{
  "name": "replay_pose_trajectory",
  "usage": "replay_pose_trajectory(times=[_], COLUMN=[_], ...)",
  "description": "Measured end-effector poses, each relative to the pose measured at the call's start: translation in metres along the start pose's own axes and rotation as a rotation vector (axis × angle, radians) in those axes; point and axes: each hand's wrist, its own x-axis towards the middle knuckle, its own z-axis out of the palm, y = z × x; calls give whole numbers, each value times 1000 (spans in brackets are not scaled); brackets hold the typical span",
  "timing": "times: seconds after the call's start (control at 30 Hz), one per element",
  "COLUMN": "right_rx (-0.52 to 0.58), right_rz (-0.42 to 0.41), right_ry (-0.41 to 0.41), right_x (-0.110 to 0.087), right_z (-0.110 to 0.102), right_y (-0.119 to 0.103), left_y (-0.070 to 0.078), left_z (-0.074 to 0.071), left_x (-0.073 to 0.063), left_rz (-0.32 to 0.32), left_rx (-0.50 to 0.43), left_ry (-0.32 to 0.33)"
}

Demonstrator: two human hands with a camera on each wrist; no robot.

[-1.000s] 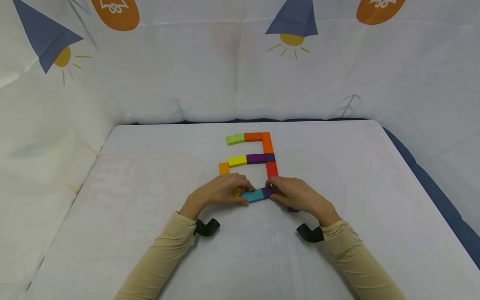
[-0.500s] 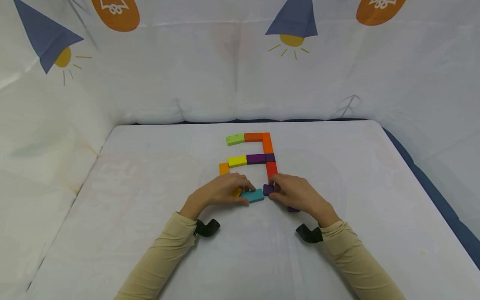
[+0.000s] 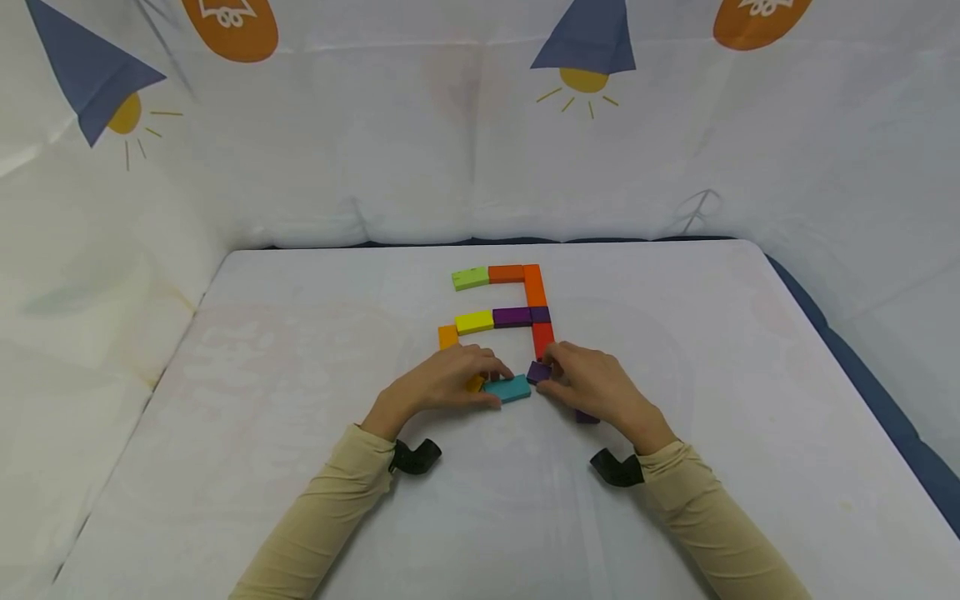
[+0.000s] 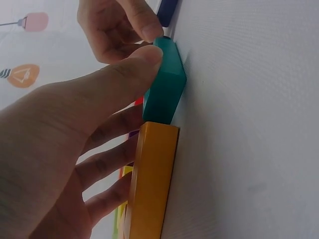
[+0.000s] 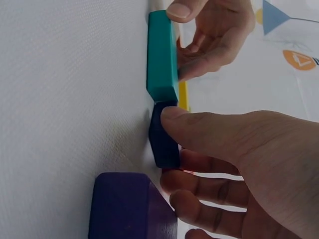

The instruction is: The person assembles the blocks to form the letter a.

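Note:
My left hand pinches a teal block between thumb and fingers, low on the table. An orange block lies end to end with it under that palm. In my right hand a short dark purple block is pinched, turned at an angle beside the teal block's right end. Just above its fingertips a red block runs down from a small purple block. Another purple block lies beneath the right palm, mostly hidden in the head view.
Further back, a lime block meets orange-red blocks at a corner. A yellow block and a longer purple block form a middle row, with an orange block at its left. A white cloth wall stands behind the table.
The short purple block in my right hand has shifted slightly away from me and turned. The teal block has moved a little to the right and away, tilting slightly under my left hand.

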Motion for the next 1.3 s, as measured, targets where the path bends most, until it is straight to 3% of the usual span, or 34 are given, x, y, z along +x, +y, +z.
replay_pose_trajectory(times=[1.17,1.3], right_rx=[56,55], right_rz=[46,42], right_ry=[-14,-12], right_x=[1,1], right_z=[0,0], right_y=[-1,-1], left_y=[0,0], left_z=[4,2], left_x=[1,1], left_rz=[-27,-30], left_rx=[36,45], left_ry=[19,44])
